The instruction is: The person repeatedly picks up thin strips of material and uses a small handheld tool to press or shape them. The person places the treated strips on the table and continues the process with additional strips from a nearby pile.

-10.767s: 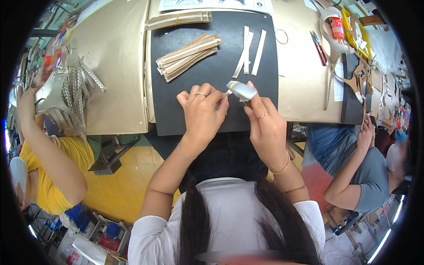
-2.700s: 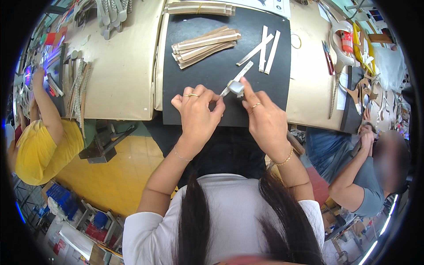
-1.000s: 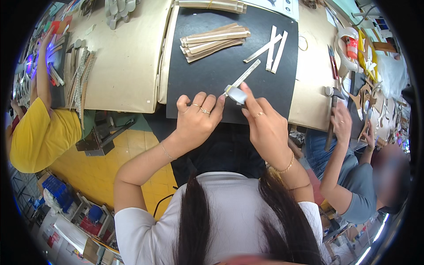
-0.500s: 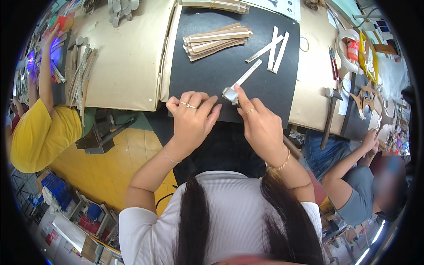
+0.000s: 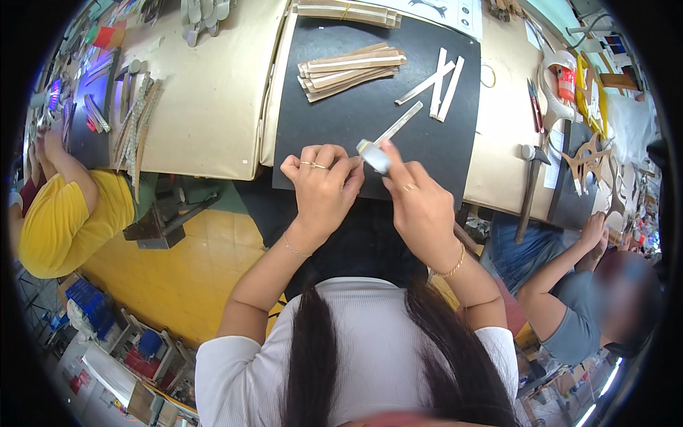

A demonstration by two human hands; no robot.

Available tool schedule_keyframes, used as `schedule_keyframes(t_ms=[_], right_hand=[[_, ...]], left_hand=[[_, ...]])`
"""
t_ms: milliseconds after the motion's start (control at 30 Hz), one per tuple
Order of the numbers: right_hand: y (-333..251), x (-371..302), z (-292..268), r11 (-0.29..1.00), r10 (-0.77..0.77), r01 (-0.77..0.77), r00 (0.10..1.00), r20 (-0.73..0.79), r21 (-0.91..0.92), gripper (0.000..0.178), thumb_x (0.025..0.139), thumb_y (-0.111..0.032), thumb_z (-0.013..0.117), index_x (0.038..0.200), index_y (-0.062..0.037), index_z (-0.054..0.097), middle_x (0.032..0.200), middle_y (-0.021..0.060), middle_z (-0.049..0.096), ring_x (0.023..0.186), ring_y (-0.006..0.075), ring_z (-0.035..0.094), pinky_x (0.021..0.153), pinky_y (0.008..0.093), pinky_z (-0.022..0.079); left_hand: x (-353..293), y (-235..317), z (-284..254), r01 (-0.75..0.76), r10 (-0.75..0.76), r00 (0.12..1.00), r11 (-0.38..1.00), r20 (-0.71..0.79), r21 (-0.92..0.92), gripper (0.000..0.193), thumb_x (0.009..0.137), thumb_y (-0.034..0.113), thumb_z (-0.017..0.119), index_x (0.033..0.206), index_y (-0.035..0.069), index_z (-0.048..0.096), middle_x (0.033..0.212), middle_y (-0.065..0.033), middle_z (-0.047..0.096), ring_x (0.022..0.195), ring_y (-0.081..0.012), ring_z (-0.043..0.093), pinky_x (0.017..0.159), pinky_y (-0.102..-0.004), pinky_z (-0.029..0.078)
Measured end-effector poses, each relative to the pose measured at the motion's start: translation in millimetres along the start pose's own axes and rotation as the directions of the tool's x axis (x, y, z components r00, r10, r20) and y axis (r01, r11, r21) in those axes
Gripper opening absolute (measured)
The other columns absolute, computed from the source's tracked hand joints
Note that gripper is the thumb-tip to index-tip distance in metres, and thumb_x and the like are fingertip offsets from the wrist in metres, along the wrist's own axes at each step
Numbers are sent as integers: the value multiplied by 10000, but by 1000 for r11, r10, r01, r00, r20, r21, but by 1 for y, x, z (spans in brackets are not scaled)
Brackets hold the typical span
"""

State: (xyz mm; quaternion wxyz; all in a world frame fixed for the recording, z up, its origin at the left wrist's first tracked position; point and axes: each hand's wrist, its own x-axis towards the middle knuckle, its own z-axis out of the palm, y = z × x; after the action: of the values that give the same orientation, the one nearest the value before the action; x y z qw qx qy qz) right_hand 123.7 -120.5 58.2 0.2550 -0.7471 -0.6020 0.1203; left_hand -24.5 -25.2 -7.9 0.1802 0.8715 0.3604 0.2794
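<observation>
A narrow pale strip (image 5: 400, 122) lies slantwise on the black work mat (image 5: 441, 160). Its near end runs under a hammer (image 5: 373, 156) with a shiny silver head. My right hand (image 5: 423, 203) is closed round the hammer, index finger lying along the head; the fingers hide much of the handle. To the left of the hammer head, my left hand (image 5: 320, 181) has thumb and fingertips pinched together at the strip's near end. Farther up the mat lie a stack of brown strips (image 5: 348, 70) and several loose pale strips (image 5: 448, 89).
Another hammer (image 5: 528, 188) and red-handled pliers (image 5: 535, 107) lie on the table at right. A bundle of brown strips (image 5: 347, 11) and a printed sheet (image 5: 452, 13) sit at the back. Co-workers are at left, in a yellow shirt (image 5: 67, 213), and at right (image 5: 569, 306).
My left hand has moved right, its fingertips closing near the strip's end. The hammer head has tilted and shifted slightly. The co-worker at left has lowered an arm.
</observation>
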Motion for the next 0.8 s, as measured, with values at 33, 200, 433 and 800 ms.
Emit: schedule_keyframes(t_ms=[33, 200, 433, 800], right_hand=[[1, 1, 0, 998, 21, -17, 996, 84, -56, 637, 933, -95, 687, 1540, -170, 509, 837, 72, 597, 643, 248, 650, 559, 381, 520], [2, -4, 1, 995, -25, 35, 993, -115, 89, 622, 925, -88, 697, 1521, -167, 536, 792, 61, 562, 628, 238, 635, 546, 380, 509], [6, -7, -4, 1000, -15, 16, 1000, 11, -14, 638, 893, -55, 722, 1501, -143, 552, 824, 61, 600, 658, 235, 650, 571, 364, 517], [12, -5, -15, 1000, -11, 11, 1000, -2, -1, 631, 903, -47, 702, 1506, -147, 544, 833, 78, 592, 675, 253, 652, 588, 388, 526]], left_hand=[[1, 0, 1, -9, 9, 1000, 1000, -16, 8, 182, 684, 119, 860, 811, 140, 730, 917, 44, 634, 920, -179, 561, 858, -401, 286], [-2, -2, -3, 16, -17, 999, 1000, -31, -20, 177, 700, 106, 857, 822, 136, 732, 909, 41, 634, 914, -175, 566, 856, -399, 283], [-4, -2, -10, 4, -5, 999, 1000, -45, -26, 158, 745, 106, 840, 841, 138, 719, 912, 49, 621, 898, -163, 575, 837, -400, 280], [7, 6, -7, -25, 26, 1000, 995, 11, -93, 224, 724, 40, 792, 847, 126, 625, 931, 7, 633, 921, -207, 593, 860, -392, 322]])
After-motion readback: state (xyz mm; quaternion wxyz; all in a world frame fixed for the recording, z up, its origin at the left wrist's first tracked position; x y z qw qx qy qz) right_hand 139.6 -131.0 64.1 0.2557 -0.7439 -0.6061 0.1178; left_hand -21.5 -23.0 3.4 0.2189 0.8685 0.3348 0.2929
